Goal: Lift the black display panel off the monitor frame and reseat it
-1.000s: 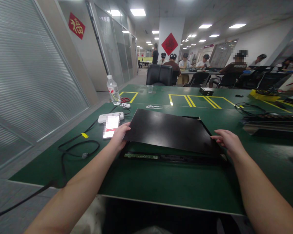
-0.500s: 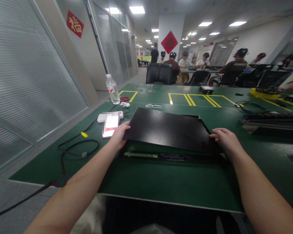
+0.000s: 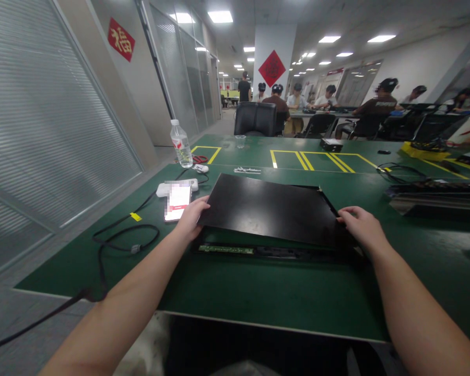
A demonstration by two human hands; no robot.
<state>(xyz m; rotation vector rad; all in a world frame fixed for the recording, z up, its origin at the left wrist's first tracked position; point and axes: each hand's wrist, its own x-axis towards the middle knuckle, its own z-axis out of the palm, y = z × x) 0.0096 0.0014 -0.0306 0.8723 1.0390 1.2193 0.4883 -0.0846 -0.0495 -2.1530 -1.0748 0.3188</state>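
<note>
Black, glossy rectangular panel (image 3: pixel 270 209): tilted over a slim black frame (image 3: pixel 297 254), set back from the near edge of a green-topped bench (image 3: pixel 282 292); the panel's front edge stands apart from the frame's front strip.

Left hand (image 3: pixel 191 216): grasping the panel's left edge, thumb against the upper face, the other fingers mostly hidden.

Right hand (image 3: pixel 360 224): fingertips bunched at the panel's right edge; whether they pinch the panel or the frame's side cannot be told.

Just changed: over the past second the right fingers have drawn in to the edge, while the left hand and panel look almost unmoved.

What it means: both sides of the panel now appear attended, which should steady its right end as well as its left.

Front strip: a narrow green circuit board (image 3: pixel 226 250) shows toward its left end, facing the bench's near edge.

Bench's left edge: a lit smartphone (image 3: pixel 178 203) lies beside the left hand; a black cable (image 3: pixel 102 277) crosses the edge, and a clear plastic bottle (image 3: pixel 182 149) with a red-and-white label stands farther back.

Toward the right edge: a long, dark, ridged object (image 3: pixel 438 201) lies well apart from the right hand.

Background: a person in a brown shirt (image 3: pixel 378 110) sits beyond the far edge.
</note>
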